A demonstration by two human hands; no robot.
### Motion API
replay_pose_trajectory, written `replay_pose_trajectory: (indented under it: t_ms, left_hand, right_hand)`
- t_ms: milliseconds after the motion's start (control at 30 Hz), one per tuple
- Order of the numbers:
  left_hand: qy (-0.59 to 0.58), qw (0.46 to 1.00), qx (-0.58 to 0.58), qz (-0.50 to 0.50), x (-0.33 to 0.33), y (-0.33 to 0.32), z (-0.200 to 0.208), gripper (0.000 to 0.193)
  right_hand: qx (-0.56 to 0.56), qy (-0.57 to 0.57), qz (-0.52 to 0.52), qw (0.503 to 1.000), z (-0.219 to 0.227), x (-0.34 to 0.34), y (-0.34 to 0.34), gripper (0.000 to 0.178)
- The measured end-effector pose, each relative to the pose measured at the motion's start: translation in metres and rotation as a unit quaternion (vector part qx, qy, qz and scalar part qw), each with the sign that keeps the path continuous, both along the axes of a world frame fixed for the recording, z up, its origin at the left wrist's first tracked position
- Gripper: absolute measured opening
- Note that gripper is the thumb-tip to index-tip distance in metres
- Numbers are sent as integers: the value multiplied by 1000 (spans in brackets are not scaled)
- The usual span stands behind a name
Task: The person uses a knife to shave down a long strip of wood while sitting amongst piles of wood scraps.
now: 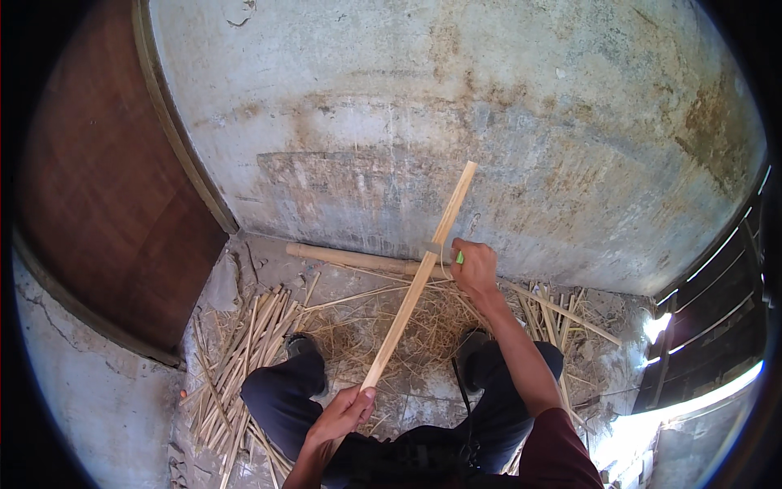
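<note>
A long, pale bamboo strip point(401, 319) slants up and away from my lap toward the wall. My left hand point(344, 414) is closed around its near end, thumb on top. Farther along, my right hand point(475, 265) grips a knife with a green handle point(460, 257), most of which the fingers hide. The short grey blade point(434, 247) lies across the strip, touching it. Past the blade, the strip's far part point(456, 200) sticks out freely. A thin curl hangs beside the strip near the blade.
Many split bamboo sticks point(244, 367) are heaped on the floor at left, more point(562, 318) at right. Shavings point(423, 326) lie between my feet. A bamboo pole point(350, 258) rests along the stained wall point(391, 130). A brown door point(122, 187) stands left, a slatted panel point(709, 318) right.
</note>
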State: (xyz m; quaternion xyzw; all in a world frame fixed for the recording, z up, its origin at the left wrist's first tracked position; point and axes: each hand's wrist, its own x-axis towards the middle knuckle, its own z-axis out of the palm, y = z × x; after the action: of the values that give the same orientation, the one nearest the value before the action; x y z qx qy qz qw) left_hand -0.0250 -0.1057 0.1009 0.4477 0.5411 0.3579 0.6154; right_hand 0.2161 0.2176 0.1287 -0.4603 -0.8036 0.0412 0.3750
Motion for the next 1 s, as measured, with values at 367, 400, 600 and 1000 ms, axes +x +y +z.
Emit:
replay_pose_trajectory:
  t_ms: [367, 400, 600, 1000]
  left_hand:
    - [48, 999, -15, -21, -4, -28, 4, 54]
    - [47, 999, -15, -19, -5, -31, 2, 54]
    - [23, 999, -48, -9, -12, -53, -1, 53]
    - [43, 996, -32, 70, -34, -39, -15, 41]
  right_hand:
    - [38, 28, -142, 989, 0, 37, 40, 22]
    - [38, 27, -140, 989, -2, 36, 41, 22]
    - [-70, 61, -186, 978, -8, 55, 71, 25]
    - [-483, -160, -1, 861, -131, 120, 143, 30]
